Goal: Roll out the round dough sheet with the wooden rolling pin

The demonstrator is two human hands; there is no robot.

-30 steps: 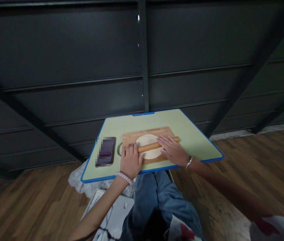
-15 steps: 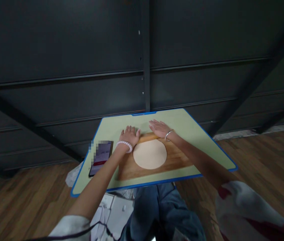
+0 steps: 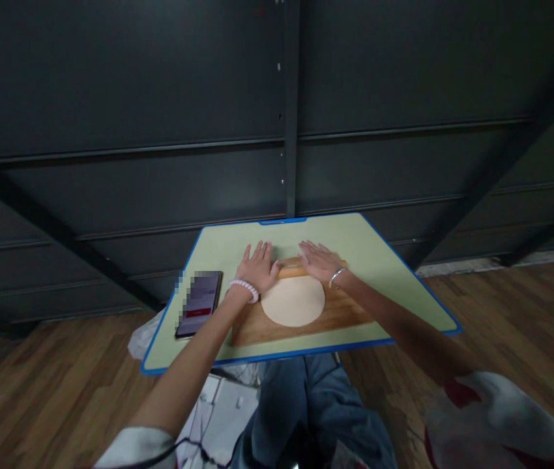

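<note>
Left hand (image 3: pixel 257 268) and right hand (image 3: pixel 320 262) rest flat over rolling pin (image 3: pixel 291 271), fingers extended, not curled round, likely so pin turns freely. Pin lies at far edge of dough (image 3: pixel 293 302); wooden board (image 3: pixel 348 310) beneath, presumably for firm backing.

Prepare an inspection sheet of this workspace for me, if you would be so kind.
Surface: pale green tabletop with blue edging.
Job's things: round dough sheet flat on a wooden board; rolling pin along the dough's far edge.
Clutter: phone left of the board, its screen lit.
Hands: left hand and right hand both palm down on the rolling pin, fingers extended.
Cables: a dark cable at the lower left, below the tabletop; where it leads cannot be told.
Surroundings: dark panelled wall ahead, wood-look floor below.
</note>
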